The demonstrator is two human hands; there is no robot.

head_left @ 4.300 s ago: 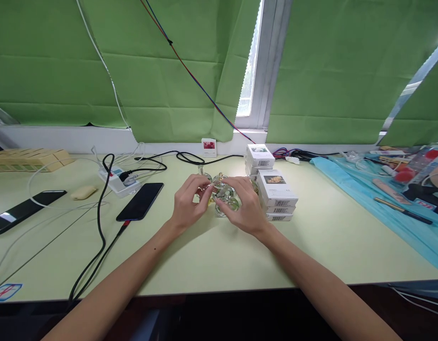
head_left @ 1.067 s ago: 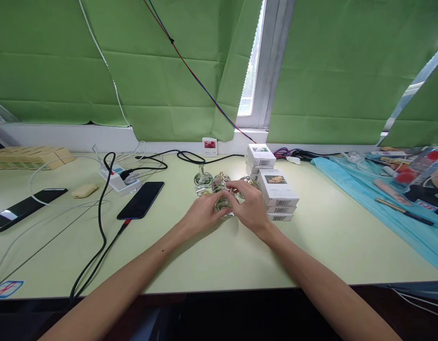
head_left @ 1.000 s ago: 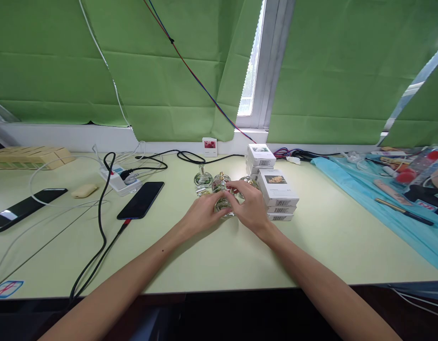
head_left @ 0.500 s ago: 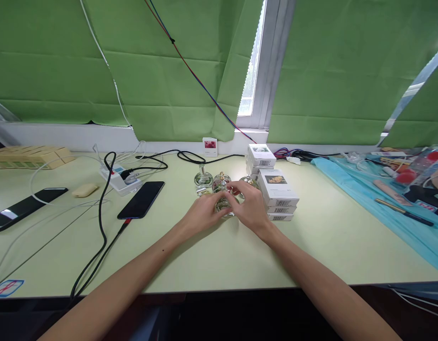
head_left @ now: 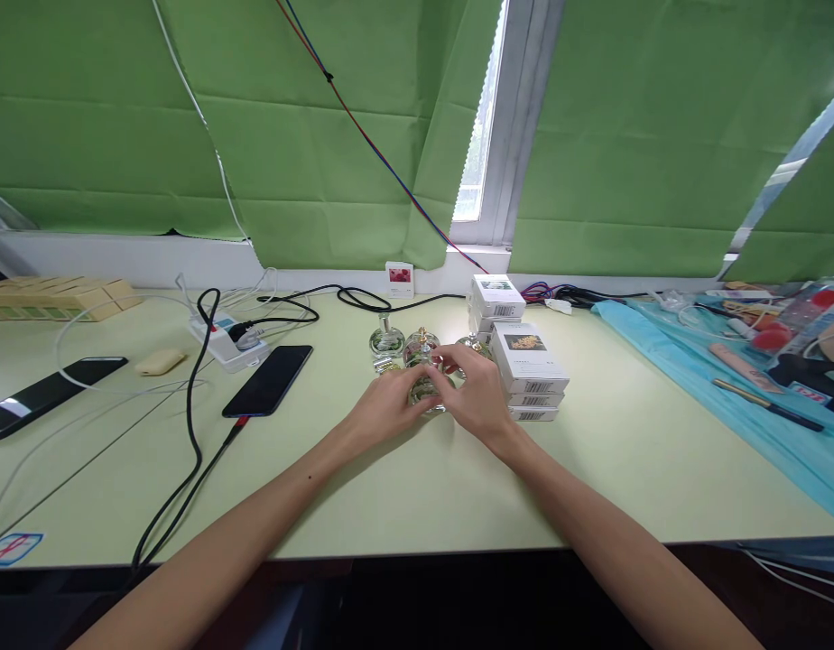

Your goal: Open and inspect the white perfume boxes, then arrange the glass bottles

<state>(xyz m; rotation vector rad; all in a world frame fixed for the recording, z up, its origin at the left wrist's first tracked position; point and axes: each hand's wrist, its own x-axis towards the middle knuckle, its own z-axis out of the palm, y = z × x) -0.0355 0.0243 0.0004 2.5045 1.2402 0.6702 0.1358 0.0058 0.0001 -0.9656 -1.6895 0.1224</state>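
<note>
Both hands meet around a round glass bottle [head_left: 425,392] at the table's middle. My left hand [head_left: 392,401] curves along its left side, and my right hand [head_left: 477,388] reaches over from the right, thumbs close together near its top. Behind it stand more glass bottles: one with a gold-coloured top [head_left: 422,344], one at the back left [head_left: 386,340], and one partly hidden by my right fingers [head_left: 475,345]. A small clear and gold piece [head_left: 386,365] lies left of them. White boxes [head_left: 531,359] are stacked just right of my right hand.
On the pale table [head_left: 403,506] lie a black phone [head_left: 268,381], a power strip [head_left: 228,346] with cables, and another dark device [head_left: 51,395]. Yellow boxes [head_left: 58,298] sit far left. Blue sheeting [head_left: 694,370] with a pen [head_left: 767,403] covers the right. A small card box [head_left: 400,279] stands behind.
</note>
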